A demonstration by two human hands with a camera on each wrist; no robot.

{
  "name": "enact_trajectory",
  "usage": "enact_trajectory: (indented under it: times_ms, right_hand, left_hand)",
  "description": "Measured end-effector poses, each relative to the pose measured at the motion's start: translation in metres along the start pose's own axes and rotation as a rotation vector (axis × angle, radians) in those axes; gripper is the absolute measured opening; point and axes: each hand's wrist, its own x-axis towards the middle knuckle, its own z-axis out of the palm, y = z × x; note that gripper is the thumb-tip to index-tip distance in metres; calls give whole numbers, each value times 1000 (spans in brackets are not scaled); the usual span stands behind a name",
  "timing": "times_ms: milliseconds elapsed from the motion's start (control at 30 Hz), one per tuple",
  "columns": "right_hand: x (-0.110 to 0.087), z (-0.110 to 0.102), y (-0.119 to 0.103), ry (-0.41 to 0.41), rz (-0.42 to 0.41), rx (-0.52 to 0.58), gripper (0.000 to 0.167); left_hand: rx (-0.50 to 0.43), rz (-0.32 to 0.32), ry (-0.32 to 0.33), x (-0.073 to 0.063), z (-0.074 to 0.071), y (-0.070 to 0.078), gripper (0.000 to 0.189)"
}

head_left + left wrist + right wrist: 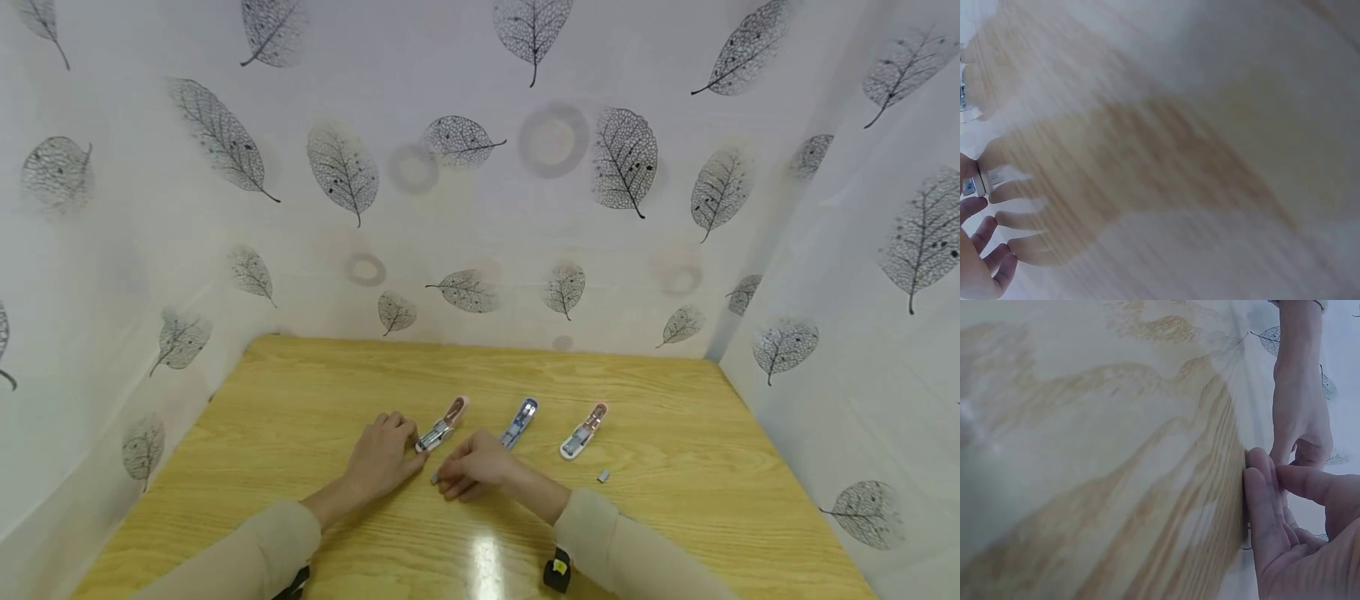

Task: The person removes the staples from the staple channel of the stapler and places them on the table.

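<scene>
Three small staplers lie opened out in a row on the wooden table (300,375): a pink-and-white one (442,425), a blue one (525,414) and a second pink-and-white one (583,431). My left hand (382,457) pinches the near, white end of the leftmost stapler between thumb and forefinger. That end (982,183) also shows at the left edge of the left wrist view. Close beside it, my right hand (480,463) pinches a small grey block (435,478) resembling a strip of staples. Part of the blue stapler hides behind my right hand. In the right wrist view, the fingers (1263,506) conceal the block.
Another small grey block (603,476) lies on the table, nearer me than the rightmost stapler. A black object with a yellow label (557,571) is by my right sleeve. Leaf-patterned sheeting (480,225) stands along the back and both sides.
</scene>
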Motion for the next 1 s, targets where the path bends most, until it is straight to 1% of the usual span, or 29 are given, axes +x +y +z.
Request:
enact_trajectory:
  times_ms: [300,467,600,700,767,900,1000]
  right_hand:
    - [2,0,0,18,43,1,10]
    - [-1,-6,-1,-3,23,1,13]
    - [-6,-20,0,-49,-47,5,23]
    - [-11,-37,0,-78,-114,-2,31]
    - [-17,-50,-2,-80,-159,-31,36]
    - [-30,-74,-5,-37,-246,-101,42]
    - [-38,-88,-5,18,-306,-141,43]
  left_hand:
    - [1,-10,9,2,0,0,25]
    - [-24,-16,-16,2,0,0,26]
    - [-67,-41,-69,3,-5,1,30]
    - [-92,-50,-109,3,-13,1,38]
    - [-100,-46,-135,4,-19,0,45]
    - [-79,-13,-172,7,-30,-2,58]
    - [-58,4,-199,8,-39,-4,70]
